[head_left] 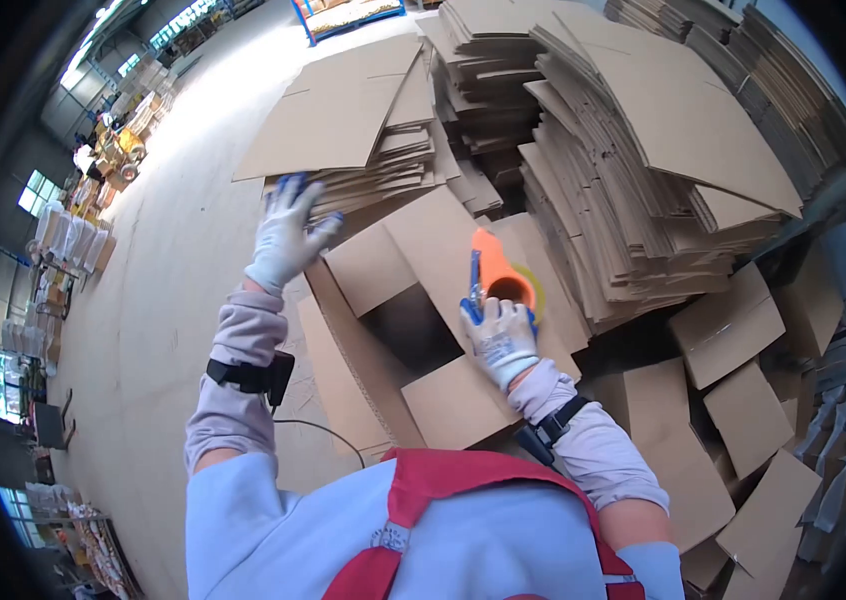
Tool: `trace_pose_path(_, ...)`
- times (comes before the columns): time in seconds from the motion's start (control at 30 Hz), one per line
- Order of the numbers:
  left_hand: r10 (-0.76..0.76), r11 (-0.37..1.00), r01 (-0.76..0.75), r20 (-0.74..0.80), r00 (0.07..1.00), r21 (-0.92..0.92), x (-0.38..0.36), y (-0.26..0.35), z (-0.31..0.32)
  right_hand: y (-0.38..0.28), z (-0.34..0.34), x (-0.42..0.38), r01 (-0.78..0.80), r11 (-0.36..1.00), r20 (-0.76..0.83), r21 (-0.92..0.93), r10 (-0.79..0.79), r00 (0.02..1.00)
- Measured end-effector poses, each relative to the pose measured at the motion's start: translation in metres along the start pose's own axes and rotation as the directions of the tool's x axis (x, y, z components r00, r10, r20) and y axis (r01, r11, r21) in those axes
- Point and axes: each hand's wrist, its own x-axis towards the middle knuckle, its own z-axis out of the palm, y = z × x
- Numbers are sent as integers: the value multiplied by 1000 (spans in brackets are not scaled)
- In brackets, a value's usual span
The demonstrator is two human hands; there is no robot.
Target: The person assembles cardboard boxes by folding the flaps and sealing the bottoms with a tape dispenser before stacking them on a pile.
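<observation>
In front of me stands a cardboard box [455, 405] with its flaps partly folded and a dark gap in the middle. My right hand [503, 342], in a white glove with blue fingertips, grips an orange tape dispenser [495, 268] over the box's right side. A yellowish tape roll [533, 292] shows at the dispenser's edge. My left hand [288, 235], gloved the same way, is spread with nothing in it. It is beside the box's far left corner, close to a stack of flat cardboard sheets [343, 110]; whether it touches either cannot be made out.
Tall stacks of flattened cartons [633, 200] rise at the right and far side. Several opened boxes [678, 440] lie to my right. A concrete floor [173, 300] stretches along the left, with stacked goods [68, 240] by the far wall. A blue-framed rack [348, 20] stands at the back.
</observation>
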Motion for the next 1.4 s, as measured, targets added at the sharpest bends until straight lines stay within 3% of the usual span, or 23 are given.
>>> trace_pose_path(0.07,-100,976,150,286,953,-157,-12,-23,46,6,-5,3,5,999,-38,38,-4,999)
trace_pose_path(0.1,-134,958,167,150,980,-234,-3,0,51,6,-6,5,10,1000,-8,16,-9,1000)
trace_pose_path(0.17,-131,961,154,109,985,-232,20,26,77,10,-9,7,-9,999,-18,41,10,1000)
trace_pose_path(0.27,-176,975,212,371,912,-59,23,83,119,15,-3,0,-52,995,6,83,52,999)
trace_pose_path(0.4,-168,975,205,312,935,-89,9,93,132,24,-20,-4,-1,996,-80,93,9,997)
trace_pose_path(0.47,-166,972,201,254,953,-121,6,84,135,28,-31,2,-10,977,-165,215,46,985)
trace_pose_path(0.5,-178,968,215,252,951,-127,2,84,136,34,-39,4,-60,924,-33,377,78,996)
trace_pose_path(0.53,-192,964,230,246,950,-136,-1,84,138,35,-48,8,-52,928,-33,370,69,997)
trace_pose_path(0.6,-202,967,230,222,954,-109,-9,90,139,33,-77,17,27,451,-126,892,192,973)
trace_pose_path(0.63,-207,960,250,284,936,-125,-8,89,143,30,-91,15,-31,192,-13,981,225,974)
trace_pose_path(0.67,-215,957,260,285,934,-130,-7,89,139,22,-105,17,-35,197,-9,980,217,976)
trace_pose_path(0.73,-216,945,291,386,897,-148,-4,88,126,-1,-124,21,142,16,-140,990,327,935)
trace_pose_path(0.77,-160,850,292,314,936,-438,-8,65,187,-9,-122,22,159,-81,-131,984,275,953)
trace_pose_path(0.8,-170,845,302,315,934,-442,-3,62,172,-24,-102,18,206,-270,-115,940,317,941)
trace_pose_path(0.87,-123,907,254,367,922,-335,0,56,145,-26,-60,14,-68,-79,78,995,140,987)
trace_pose_path(0.9,-140,896,215,211,967,-390,-5,51,149,-27,-41,7,-74,-74,83,995,126,989)
trace_pose_path(0.93,-200,827,317,285,938,-465,-8,43,153,-28,-26,-3,-93,-76,104,993,156,982)
trace_pose_path(1.0,-125,840,211,200,972,-499,-10,34,151,-21,-23,11,-103,-70,112,992,145,983)
trace_pose_path(1.07,-134,832,213,188,973,-512,-9,36,146,-21,-36,4,-258,-366,347,894,200,916)
trace_pose_path(1.1,-139,830,220,191,972,-513,-6,36,141,-17,-39,8,-236,-228,287,945,221,932)
trace_pose_path(1.2,-160,810,234,181,970,-538,-4,35,136,-15,-64,18,-209,-279,288,937,283,915)
trace_pose_path(1.33,-106,884,131,80,991,-448,-8,38,151,-13,-73,27,-51,-69,72,996,336,939)
trace_pose_path(1.4,-111,907,153,127,986,-393,-11,42,158,-15,-72,28,-57,-66,75,996,325,943)
